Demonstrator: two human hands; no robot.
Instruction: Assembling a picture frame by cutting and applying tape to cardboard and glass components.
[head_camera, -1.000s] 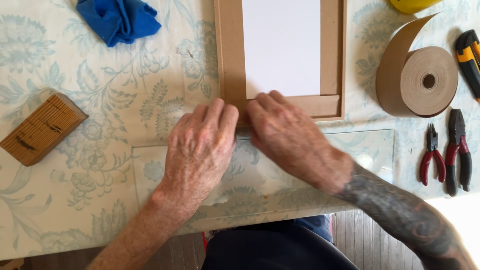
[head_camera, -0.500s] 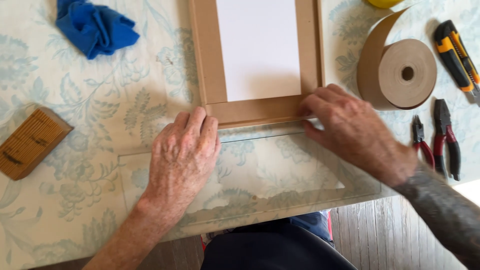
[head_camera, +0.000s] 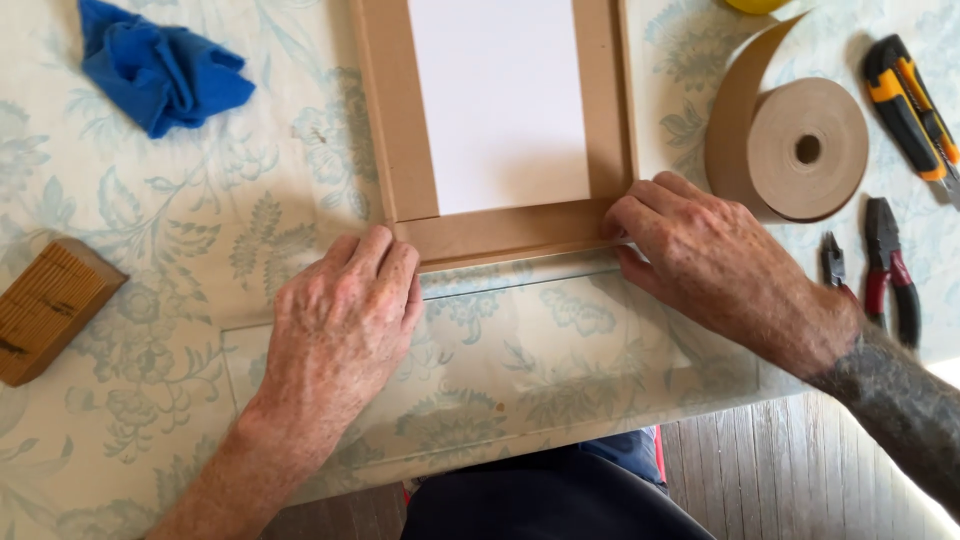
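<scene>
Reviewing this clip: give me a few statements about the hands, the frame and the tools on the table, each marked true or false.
1. Both hands press on the bottom edge of the brown frame. True: the left hand is at its lower left corner, the right hand at its lower right.
2. The roll of brown paper tape lies left of the frame. False: it lies to the right, above the right hand.
3. A crumpled blue cloth lies at the upper left of the table. True.
4. The right hand holds the red-handled pliers. False: the pliers lie untouched on the table beside the right wrist.
5. The wooden block sits on top of the frame. False: it lies apart, at the left edge of the view.
</scene>
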